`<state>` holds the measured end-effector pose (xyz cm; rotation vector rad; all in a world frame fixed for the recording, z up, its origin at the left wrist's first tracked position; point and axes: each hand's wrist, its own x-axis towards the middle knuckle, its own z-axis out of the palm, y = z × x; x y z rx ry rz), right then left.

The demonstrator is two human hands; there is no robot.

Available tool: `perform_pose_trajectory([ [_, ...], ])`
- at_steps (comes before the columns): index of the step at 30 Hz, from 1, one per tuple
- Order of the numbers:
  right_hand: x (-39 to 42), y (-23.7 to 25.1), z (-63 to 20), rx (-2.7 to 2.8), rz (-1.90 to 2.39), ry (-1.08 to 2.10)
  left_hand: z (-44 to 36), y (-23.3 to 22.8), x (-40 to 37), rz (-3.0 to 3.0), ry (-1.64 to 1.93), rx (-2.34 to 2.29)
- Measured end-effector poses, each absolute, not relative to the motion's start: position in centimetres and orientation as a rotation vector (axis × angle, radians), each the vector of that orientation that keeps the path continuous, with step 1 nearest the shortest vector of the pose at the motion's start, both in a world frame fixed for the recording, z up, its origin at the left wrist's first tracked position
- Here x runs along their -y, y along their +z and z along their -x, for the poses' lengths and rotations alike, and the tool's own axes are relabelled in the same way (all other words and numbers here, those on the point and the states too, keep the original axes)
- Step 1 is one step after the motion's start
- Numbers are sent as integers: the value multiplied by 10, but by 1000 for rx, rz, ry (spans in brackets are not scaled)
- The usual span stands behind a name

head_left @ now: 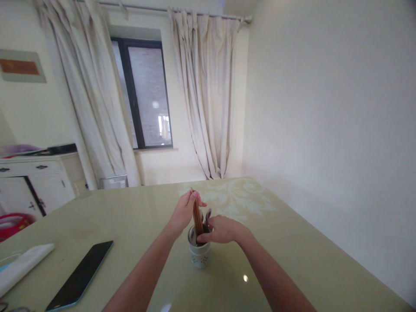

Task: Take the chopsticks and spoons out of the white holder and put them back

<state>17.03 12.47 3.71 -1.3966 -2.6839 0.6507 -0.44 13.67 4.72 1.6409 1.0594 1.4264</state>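
With our left hand (185,211) we are gripping the bundle of chopsticks (197,215) standing in the white holder (199,255), while our right hand (221,230) is closing on its rim, mid-worktop (136,221). They seem half-seated; lowering them straight calls for a steady holder.

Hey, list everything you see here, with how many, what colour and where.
utensil holder: one, white, perforated, mid-table
chopsticks: a bundle, brown, upright in the holder
spoons: apparently two, metal, in the holder behind the chopsticks
phone: one, black, flat on the table's left
white object: one, at the table's left edge
table: one, pale green, glossy
cabinet: one, white, left wall
curtains: two, cream, flanking the window
left hand: gripping the chopstick tops
right hand: fingers at the holder's rim, pinching the chopsticks
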Motion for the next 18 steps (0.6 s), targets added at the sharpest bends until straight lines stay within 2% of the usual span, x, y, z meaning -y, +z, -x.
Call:
perform_pose_trajectory([
  [5, -124, 38, -171, 2696, 1467, 595, 1, 58, -130, -1470, 1668, -939],
  [14, -128, 27, -172, 2667, 1395, 592, 37, 132, -98, -1248, 2258, -570],
  [18, -129, 26, -171, 2706, 1390, 574, 66, 114, -105, -1302, 2338, -782],
])
